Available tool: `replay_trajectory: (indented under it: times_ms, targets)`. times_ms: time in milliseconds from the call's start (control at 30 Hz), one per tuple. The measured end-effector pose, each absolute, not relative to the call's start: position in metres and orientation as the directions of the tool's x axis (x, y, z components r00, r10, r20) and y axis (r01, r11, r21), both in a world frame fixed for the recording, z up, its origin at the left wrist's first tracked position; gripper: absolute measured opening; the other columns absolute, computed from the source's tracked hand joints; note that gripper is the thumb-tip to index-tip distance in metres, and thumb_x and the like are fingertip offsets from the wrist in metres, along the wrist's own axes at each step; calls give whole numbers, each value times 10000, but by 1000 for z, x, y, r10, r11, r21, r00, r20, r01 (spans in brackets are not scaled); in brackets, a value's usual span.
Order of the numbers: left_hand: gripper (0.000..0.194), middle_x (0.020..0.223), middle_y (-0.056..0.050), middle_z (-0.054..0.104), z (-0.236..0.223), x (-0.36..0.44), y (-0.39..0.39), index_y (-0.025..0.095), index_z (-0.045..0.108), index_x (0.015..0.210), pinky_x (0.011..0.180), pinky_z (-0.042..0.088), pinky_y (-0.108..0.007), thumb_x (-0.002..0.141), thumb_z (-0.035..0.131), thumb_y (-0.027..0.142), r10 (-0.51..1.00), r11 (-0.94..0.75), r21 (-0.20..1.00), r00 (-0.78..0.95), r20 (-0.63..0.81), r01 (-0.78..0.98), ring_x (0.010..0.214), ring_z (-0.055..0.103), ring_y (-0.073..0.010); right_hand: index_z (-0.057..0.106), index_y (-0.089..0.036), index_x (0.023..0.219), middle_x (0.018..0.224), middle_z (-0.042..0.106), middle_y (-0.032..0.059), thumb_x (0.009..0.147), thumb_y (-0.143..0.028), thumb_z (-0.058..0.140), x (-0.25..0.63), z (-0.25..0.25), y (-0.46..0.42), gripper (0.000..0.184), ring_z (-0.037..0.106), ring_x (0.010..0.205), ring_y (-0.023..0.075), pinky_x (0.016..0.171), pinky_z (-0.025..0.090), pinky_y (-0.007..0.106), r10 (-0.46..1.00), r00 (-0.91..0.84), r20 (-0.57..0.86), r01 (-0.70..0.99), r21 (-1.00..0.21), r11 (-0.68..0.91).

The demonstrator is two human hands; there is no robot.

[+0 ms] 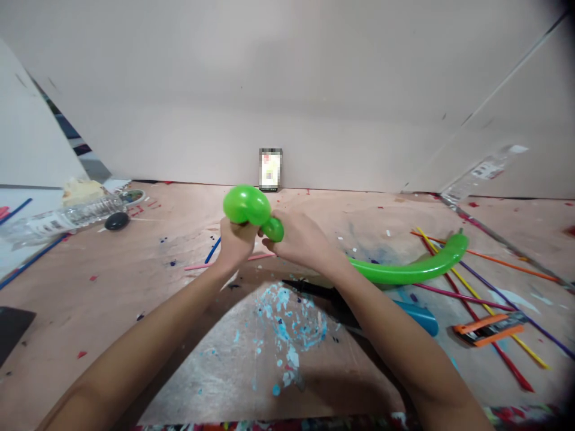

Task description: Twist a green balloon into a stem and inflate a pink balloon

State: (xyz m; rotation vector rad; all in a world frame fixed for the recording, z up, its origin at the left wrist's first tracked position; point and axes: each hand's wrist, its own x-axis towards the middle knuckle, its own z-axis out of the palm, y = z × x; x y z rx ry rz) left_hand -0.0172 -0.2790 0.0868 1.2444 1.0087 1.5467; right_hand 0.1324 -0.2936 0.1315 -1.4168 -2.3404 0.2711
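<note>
A long green modelling balloon [404, 273] runs from between my hands out to the right, its tail curving up to a small nozzle end. At the near centre it is twisted into a large rounded bubble [246, 205] and a small bubble beside it. My left hand [239, 239] is closed under the large bubble, its fingertips partly hidden by the balloon. My right hand [299, 239] grips the balloon by the small bubble, fingers curled round it. Both hands are held close together above the table.
A phone [270, 170] leans upright against the white wall. Uninflated balloons [476, 287], an orange cutter [489, 328] and a balloon pump [415, 317] lie at right. Clear bottles stand or lie at the left [67, 218] and right [483, 173], with a black oval object [117, 221] at left.
</note>
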Motion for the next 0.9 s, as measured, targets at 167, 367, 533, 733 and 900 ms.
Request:
replay_trajectory:
  times_ms: [167, 367, 533, 733, 900]
  targets:
    - [221, 763, -39, 695, 94, -24, -268, 171, 742, 810, 493, 391, -234, 791, 642, 367, 922, -387, 900, -105, 373, -199, 506, 501, -96, 604, -192, 937, 905, 678, 36, 820, -486, 599, 148, 146, -293, 317, 596, 785, 186, 651, 396, 268, 844, -522, 123, 674, -546, 497]
    - [268, 442, 10, 521, 89, -36, -275, 158, 601, 503, 454, 297, -231, 763, 617, 218, 865, -468, 858, -85, 494, 213, 438, 452, -101, 596, -188, 1030, 952, 679, 41, 887, -436, 534, 150, 148, -295, 293, 593, 814, 180, 684, 410, 261, 775, -632, 13, 600, -625, 499]
    - [323, 480, 20, 489, 93, -27, -282, 169, 517, 499, 485, 289, -241, 783, 634, 270, 834, -511, 849, -162, 528, 135, 482, 425, -99, 596, -183, 985, 962, 680, 39, 791, -317, 624, 146, 138, -291, 237, 589, 824, 176, 679, 400, 256, 786, -604, 136, 604, -565, 562]
    - [410, 713, -6, 623, 117, -14, -280, 200, 470, 648, 712, 506, -304, 836, 575, 549, 957, -288, 779, -194, 215, -558, 672, 613, -145, 626, -196, 766, 709, 649, -6, 753, -335, 602, 141, 133, -288, 142, 564, 622, 145, 548, 353, 248, 842, -539, -1, 700, -557, 447]
    - [470, 454, 74, 293, 136, -24, -286, 197, 365, 607, 487, 422, -225, 855, 577, 536, 998, -57, 682, -46, 34, -729, 394, 362, -68, 636, -190, 844, 761, 662, 10, 783, -452, 628, 133, 137, -294, 269, 590, 695, 164, 618, 420, 258, 753, -655, -67, 577, -688, 440]
